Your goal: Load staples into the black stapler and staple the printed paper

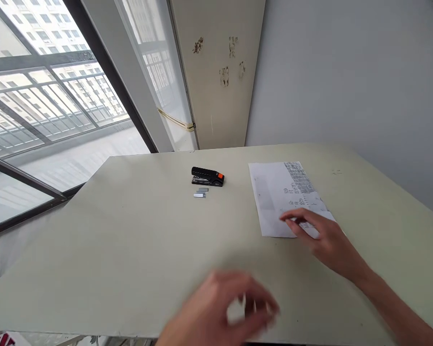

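Observation:
My right hand (326, 238) is over the lower right part of a printed white sheet of paper (272, 197), which lies flat on the table. Its thumb and index fingertips come together in a loose pinch, and I see nothing between them. My left hand (225, 307), blurred by motion, hangs over the table's near edge with its fingers curved towards the thumb; no object shows in it. Farther off, left of the paper, lies a black stapler (207, 177) with an orange patch. Several small strips of staples (201, 193) lie just in front of it.
The pale table (130, 250) spans most of the view. A grey wall (346, 77) rises behind it on the right, and a cream panel (220, 105) with brown marks stands at the back. To the left is a glazed balcony window (54, 96) with a dark frame.

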A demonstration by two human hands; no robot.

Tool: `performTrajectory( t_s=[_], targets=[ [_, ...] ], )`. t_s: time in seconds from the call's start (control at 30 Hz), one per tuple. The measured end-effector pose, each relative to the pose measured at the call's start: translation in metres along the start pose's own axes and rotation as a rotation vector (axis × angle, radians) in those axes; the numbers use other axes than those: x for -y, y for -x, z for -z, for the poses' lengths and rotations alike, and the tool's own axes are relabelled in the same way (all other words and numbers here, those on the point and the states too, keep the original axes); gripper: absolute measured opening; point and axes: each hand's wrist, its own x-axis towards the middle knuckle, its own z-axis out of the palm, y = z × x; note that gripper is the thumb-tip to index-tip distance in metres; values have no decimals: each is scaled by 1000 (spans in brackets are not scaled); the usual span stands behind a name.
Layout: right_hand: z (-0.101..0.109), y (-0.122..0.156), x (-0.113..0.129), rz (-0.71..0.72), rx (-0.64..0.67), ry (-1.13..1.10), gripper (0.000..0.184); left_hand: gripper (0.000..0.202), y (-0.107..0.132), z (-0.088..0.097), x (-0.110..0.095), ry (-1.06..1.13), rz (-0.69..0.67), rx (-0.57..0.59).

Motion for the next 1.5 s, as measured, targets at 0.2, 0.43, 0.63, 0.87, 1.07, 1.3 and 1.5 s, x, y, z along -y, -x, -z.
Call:
performTrajectory(
  t_s=[0.2,0.43,0.63,0.87,1.07,1.3,1.5],
  targets=[
    [-10,-33,-47,169,-77,272,35,28,-49,26,45,-171,12,-158],
    [-43,-1,-60,189,14,323,50,30,-41,73,82,-340,29,-241],
    [-62,54,3,196,155,207,49,29,-39,81,83,-406,-33,-351],
    [-35,34,-1,36,77,117,49,62,-39,78,83,-625,-287,4],
    [-38,15,-15,164,190,145,49,47,-21,92,77,-742,-245,-73],
    [-62,9,20,376,385,50,49,56,-5,97,83,-704,-130,-176],
    [-59,0,24,326,365,-57,46,74,5,103,94,-713,-47,-67]
  ],
)
